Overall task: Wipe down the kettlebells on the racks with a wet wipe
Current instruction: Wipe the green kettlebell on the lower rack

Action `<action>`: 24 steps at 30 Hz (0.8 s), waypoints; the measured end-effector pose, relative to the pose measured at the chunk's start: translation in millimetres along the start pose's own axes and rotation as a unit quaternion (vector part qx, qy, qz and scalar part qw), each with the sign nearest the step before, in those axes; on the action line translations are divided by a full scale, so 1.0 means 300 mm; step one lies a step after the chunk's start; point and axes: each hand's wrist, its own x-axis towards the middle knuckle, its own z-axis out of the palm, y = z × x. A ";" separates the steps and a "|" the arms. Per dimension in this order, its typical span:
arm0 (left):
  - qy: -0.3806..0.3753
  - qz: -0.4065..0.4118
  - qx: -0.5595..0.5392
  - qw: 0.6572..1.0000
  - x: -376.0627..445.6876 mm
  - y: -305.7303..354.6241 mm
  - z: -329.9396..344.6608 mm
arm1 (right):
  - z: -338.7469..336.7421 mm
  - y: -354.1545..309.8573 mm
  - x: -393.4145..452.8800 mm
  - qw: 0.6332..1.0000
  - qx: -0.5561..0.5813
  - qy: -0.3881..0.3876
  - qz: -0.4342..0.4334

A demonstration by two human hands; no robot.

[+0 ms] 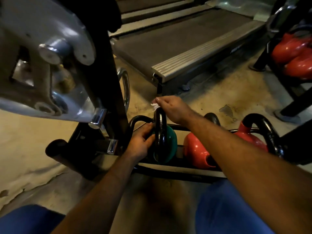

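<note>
Left hand (141, 144) gripping green kettlebell (166, 146) handle, right hand (172, 107) pinching wet wipe (154, 105), could slip if bell tips.

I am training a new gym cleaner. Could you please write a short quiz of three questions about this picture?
1. True or false: the left hand grips the green kettlebell at its handle.
2. What does the right hand pinch? A) a wipe B) a brush C) a bottle
3. What colour is the kettlebell directly right of the green one?

Key: 1 true; 2 A, the wipe; 3 red.
</note>
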 end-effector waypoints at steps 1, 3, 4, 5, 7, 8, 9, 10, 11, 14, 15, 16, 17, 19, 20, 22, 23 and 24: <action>0.002 -0.003 -0.004 1.000 0.007 -0.013 0.002 | -0.004 -0.001 0.008 0.999 -0.032 0.002 -0.003; -0.002 -0.023 -0.017 1.000 0.018 -0.030 -0.001 | -0.014 -0.006 0.023 0.997 -0.076 -0.012 -0.005; -0.006 -0.032 -0.025 0.999 0.013 -0.024 -0.004 | -0.018 -0.008 0.022 0.996 -0.083 -0.024 -0.008; -0.008 -0.035 -0.028 0.999 0.010 -0.019 -0.005 | -0.021 -0.010 0.013 0.996 -0.088 -0.032 -0.013; -0.006 -0.032 -0.022 0.999 -0.002 0.004 -0.006 | -0.017 -0.006 -0.009 0.993 -0.106 -0.024 -0.035; 0.000 -0.029 -0.019 0.999 -0.003 0.009 -0.005 | -0.014 -0.006 -0.018 0.992 -0.119 -0.016 -0.043; 0.004 -0.023 -0.013 1.000 -0.004 0.012 -0.006 | -0.013 -0.013 -0.025 0.990 -0.131 -0.010 -0.046; 0.006 -0.020 -0.004 1.000 -0.007 0.018 -0.008 | -0.013 -0.022 -0.032 0.989 -0.142 -0.007 -0.047; 0.007 -0.016 0.007 1.000 -0.006 0.020 -0.008 | -0.014 -0.036 -0.037 0.987 -0.152 -0.007 -0.048; 0.005 -0.007 0.044 0.999 -0.005 0.026 -0.014 | -0.020 -0.075 -0.058 0.976 -0.209 -0.044 -0.051; 0.001 -0.004 0.056 0.998 -0.004 0.029 -0.017 | -0.022 -0.085 -0.066 0.966 -0.247 -0.058 -0.056; -0.005 -0.002 0.068 0.998 -0.003 0.033 -0.020 | -0.024 -0.095 -0.074 0.955 -0.281 -0.069 -0.065; -0.009 0.002 0.079 0.997 -0.001 0.034 -0.022 | -0.024 -0.102 -0.080 0.946 -0.306 -0.078 -0.073; -0.015 0.007 0.097 0.995 0.000 0.036 -0.024 | -0.025 -0.119 -0.078 0.937 -0.328 -0.093 -0.073; -0.016 0.009 0.105 0.994 -0.001 0.036 -0.023 | -0.024 -0.129 -0.065 0.933 -0.338 -0.102 -0.065; -0.015 0.018 0.103 0.994 -0.005 0.038 -0.022 | -0.009 -0.157 -0.031 0.915 -0.378 -0.127 -0.064; -0.014 0.021 0.094 0.995 -0.007 0.040 -0.021 | -0.001 -0.168 -0.017 0.898 -0.408 -0.145 -0.072; -0.014 0.024 0.086 0.996 -0.009 0.044 -0.021 | 0.005 -0.174 -0.005 0.879 -0.441 -0.161 -0.082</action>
